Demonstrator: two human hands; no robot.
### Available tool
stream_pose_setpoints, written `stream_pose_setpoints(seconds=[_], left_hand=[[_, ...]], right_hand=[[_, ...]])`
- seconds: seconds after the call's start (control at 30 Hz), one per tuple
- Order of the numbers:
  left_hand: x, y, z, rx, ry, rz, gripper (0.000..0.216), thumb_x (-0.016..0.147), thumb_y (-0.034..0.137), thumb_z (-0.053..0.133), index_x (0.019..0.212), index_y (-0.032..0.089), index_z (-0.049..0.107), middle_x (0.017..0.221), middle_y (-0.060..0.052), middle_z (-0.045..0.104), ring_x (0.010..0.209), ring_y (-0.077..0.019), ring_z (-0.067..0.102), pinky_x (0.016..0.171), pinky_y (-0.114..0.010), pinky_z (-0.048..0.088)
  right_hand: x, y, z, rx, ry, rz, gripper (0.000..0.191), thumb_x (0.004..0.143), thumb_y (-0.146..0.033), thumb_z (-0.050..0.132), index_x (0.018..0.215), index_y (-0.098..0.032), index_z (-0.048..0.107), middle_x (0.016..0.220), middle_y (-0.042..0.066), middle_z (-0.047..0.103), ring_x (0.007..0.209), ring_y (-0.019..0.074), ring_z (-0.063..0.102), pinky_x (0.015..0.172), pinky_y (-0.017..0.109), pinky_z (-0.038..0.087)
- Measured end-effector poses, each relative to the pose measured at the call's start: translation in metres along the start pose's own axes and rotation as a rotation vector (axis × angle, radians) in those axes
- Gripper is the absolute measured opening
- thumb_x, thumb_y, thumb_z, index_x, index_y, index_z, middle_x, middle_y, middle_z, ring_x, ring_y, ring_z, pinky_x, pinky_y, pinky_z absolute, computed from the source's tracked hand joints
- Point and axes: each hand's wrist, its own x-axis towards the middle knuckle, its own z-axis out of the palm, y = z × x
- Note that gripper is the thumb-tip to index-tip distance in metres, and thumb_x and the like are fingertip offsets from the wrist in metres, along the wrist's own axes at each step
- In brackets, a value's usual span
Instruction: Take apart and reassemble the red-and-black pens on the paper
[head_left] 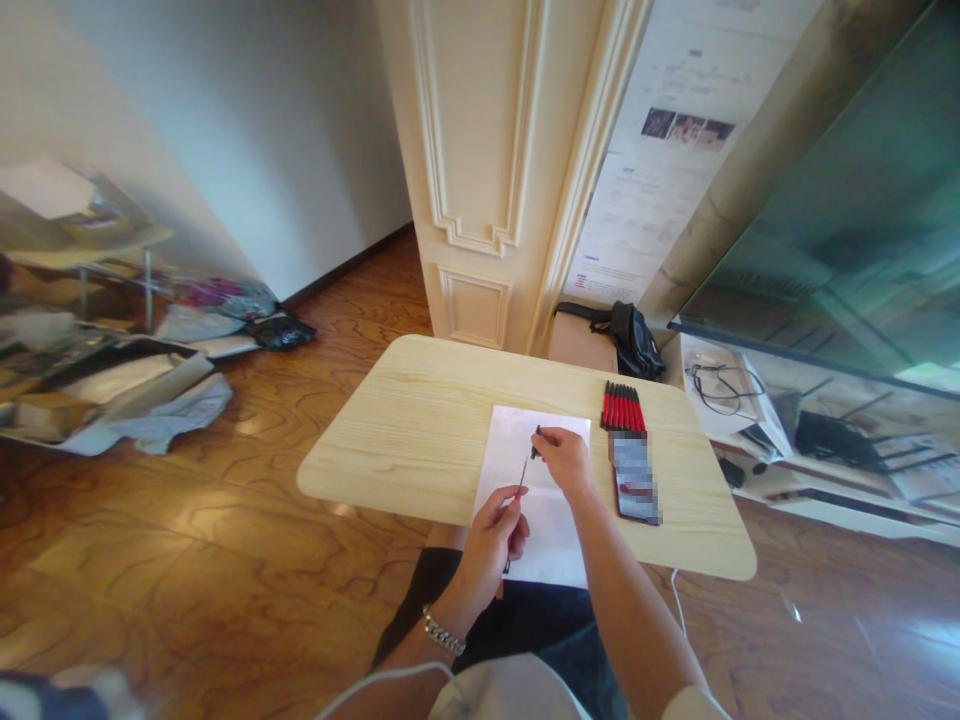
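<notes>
My left hand (495, 530) is closed around a red pen (517, 494), whose thin tip or refill points up and away from me. Just beyond it, my right hand (564, 458) pinches a small black pen part (535, 444), perhaps a cap. A small gap seems to separate the two pieces. Both hands are above a white sheet of paper (551, 545) on the light wooden table (390, 440). To the right of the paper, several red pens with black ends (622, 408) lie side by side in a row.
A phone (634, 480) with a blurred-out screen lies just below the pen row. Beyond the table are a black bag (634, 340) and a cream panelled door (480, 130). A low white cabinet (739, 395) with cables stands right. Boxes and bags (142, 385) clutter the left floor.
</notes>
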Motion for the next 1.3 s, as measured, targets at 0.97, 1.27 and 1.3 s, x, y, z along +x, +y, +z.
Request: stream_pose_setpoints(seconds=[0.97, 1.27, 1.3], left_hand=[[0.001, 0.001, 0.001, 0.022, 0.020, -0.021, 0.038, 0.083, 0.047, 0.054, 0.110, 0.021, 0.053, 0.060, 0.005, 0.050, 0.041, -0.0053, 0.037, 0.038, -0.016, 0.021], [0.002, 0.006, 0.000, 0.023, 0.035, -0.023, 0.038, 0.082, 0.048, 0.056, 0.109, 0.021, 0.053, 0.059, 0.005, 0.051, 0.041, -0.0055, 0.039, 0.038, -0.017, 0.022], [0.002, 0.005, 0.001, 0.023, 0.034, -0.018, 0.038, 0.083, 0.048, 0.055, 0.109, 0.021, 0.053, 0.059, 0.005, 0.051, 0.040, -0.0055, 0.039, 0.038, -0.017, 0.022]], right_hand=[[-0.010, 0.007, -0.010, -0.432, 0.000, -0.092, 0.031, 0.082, -0.043, 0.052, 0.071, -0.019, 0.067, 0.069, 0.006, 0.068, 0.066, 0.0178, 0.059, 0.059, 0.026, 0.035], [-0.010, 0.008, 0.002, -0.700, -0.018, -0.055, 0.026, 0.083, -0.038, 0.055, 0.075, -0.018, 0.069, 0.079, 0.011, 0.070, 0.075, 0.0213, 0.062, 0.065, 0.028, 0.037], [-0.010, 0.008, 0.000, -0.672, -0.010, -0.058, 0.027, 0.083, -0.039, 0.055, 0.074, -0.018, 0.068, 0.078, 0.010, 0.070, 0.074, 0.0207, 0.062, 0.065, 0.028, 0.037]])
